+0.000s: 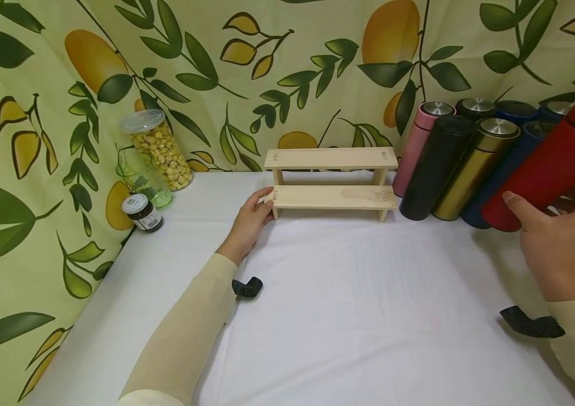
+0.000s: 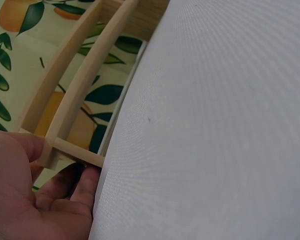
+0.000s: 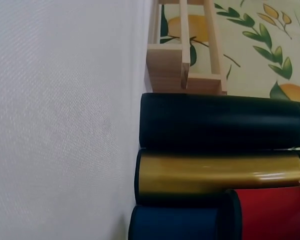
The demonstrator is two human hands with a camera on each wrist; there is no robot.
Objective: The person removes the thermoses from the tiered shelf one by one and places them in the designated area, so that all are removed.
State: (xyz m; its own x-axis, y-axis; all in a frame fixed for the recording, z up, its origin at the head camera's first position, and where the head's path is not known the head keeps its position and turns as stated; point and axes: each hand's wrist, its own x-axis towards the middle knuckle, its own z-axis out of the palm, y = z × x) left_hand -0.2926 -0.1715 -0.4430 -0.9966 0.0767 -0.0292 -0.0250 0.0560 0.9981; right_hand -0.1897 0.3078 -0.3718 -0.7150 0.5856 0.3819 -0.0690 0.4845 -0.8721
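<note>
A two-step wooden rack (image 1: 331,181) stands at the back of the white table (image 1: 348,316). My left hand (image 1: 253,217) holds the left end of its lower step; in the left wrist view my thumb and fingers (image 2: 85,182) grip that end of the rack (image 2: 72,105). My right hand (image 1: 553,237) grips a red flask (image 1: 553,163), tilted and raised off the table at the right. In the right wrist view the red flask (image 3: 270,212) lies over the blue flask (image 3: 172,224), beside the gold flask (image 3: 215,172).
A row of flasks stands right of the rack: pink (image 1: 419,141), black (image 1: 437,166), gold (image 1: 472,169), blue (image 1: 505,169), more behind. At the back left are a jar of yellow balls (image 1: 157,148), a green glass (image 1: 144,177) and a small dark-lidded jar (image 1: 142,212).
</note>
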